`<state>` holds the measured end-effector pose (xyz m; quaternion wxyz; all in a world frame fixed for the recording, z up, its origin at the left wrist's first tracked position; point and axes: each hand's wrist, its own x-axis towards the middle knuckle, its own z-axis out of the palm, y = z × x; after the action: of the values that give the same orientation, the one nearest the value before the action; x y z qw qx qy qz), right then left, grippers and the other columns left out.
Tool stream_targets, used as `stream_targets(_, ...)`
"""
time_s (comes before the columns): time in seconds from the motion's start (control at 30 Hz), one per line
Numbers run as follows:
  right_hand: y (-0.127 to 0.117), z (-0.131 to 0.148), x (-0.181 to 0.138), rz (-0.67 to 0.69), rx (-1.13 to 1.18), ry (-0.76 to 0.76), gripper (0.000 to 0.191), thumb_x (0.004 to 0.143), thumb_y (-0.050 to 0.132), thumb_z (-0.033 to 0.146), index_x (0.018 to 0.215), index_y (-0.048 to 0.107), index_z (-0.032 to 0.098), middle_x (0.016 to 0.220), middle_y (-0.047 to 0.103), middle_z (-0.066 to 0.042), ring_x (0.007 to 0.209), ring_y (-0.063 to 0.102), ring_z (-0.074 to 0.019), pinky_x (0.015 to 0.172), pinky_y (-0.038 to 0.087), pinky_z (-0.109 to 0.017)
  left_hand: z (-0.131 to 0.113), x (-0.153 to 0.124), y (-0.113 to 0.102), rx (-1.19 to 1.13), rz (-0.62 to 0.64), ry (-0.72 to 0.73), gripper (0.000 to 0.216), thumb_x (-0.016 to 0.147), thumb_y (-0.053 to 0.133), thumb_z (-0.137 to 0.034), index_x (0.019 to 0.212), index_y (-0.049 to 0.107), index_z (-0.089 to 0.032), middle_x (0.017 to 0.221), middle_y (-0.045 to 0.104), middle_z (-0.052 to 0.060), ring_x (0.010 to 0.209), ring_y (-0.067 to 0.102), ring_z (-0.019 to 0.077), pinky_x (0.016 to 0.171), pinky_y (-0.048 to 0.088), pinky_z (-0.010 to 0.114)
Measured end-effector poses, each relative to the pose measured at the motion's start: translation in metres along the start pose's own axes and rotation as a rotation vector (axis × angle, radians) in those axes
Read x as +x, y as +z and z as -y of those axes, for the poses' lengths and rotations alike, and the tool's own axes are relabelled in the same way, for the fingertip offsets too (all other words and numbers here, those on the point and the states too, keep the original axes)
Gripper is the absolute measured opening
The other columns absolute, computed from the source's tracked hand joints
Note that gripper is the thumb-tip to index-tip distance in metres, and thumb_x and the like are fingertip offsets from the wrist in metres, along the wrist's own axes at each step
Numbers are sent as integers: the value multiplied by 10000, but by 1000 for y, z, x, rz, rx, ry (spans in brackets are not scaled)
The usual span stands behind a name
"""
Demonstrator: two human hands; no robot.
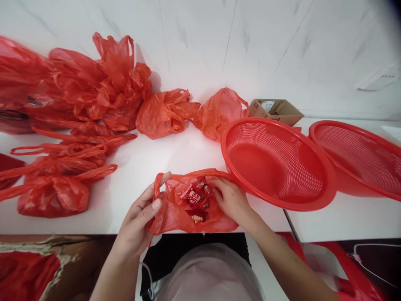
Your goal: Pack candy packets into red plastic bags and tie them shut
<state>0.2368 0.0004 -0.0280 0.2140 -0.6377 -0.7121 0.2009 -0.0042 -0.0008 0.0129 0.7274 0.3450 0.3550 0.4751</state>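
Both hands hold bag open (sweets inside, apparently)

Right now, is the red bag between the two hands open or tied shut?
Open. The left hand and right hand spread the red bag, showing wrapped candies inside.

White desk w/ red filled bags piled at left, 2 more tied bags near center back. Red mesh basket at right, tilted, 2nd basket just beside it. Cardboard box behind baskets, by white wall.
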Motion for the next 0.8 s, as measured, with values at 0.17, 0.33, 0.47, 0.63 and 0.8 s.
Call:
stream_targets(0.17,-2,-2,-3,190,-18,-57,573,833,616,229,1382,492,332,1335,505,-74,1201,514,-251,978,436,-402,2,-2,0,3,7,14,457,810,690,-277,1263,632,-296,1234,679,49,927,681,175,745,546,212)
stream_targets(0.33,-1,-5,-4,190,-42,6,577,836,621,251,1393,475,287,1359,481,-87,1213,500,-273,1003,411,-430,7,-2,-6,4,43,17,488,836,664,-305,1318,586,-300,1208,689,51,904,676,166,746,542,217)
stream_targets(0.47,3,-2,-1,144,-25,4,558,909,539,328,1448,396,292,1323,497,-105,1198,510,-270,965,437,-414,8,-2,-5,12,58,17,489,847,653,-308,1329,573,-321,1185,694,40,897,671,155,796,533,233)
stream_targets(0.63,4,-3,5,173,-29,40,623,839,648,420,1418,449,307,1284,514,-114,1124,552,-293,925,451,-426,7,2,1,8,36,14,488,840,662,-298,1321,578,-314,1094,714,29,894,666,143,763,528,200)
stream_targets(0.8,-1,-9,7,125,57,29,382,824,675,337,1181,605,224,1206,591,-78,1102,566,-238,940,438,-368,8,7,7,-13,-7,25,488,819,686,-305,1298,594,-316,1185,681,32,993,645,164,831,524,223)
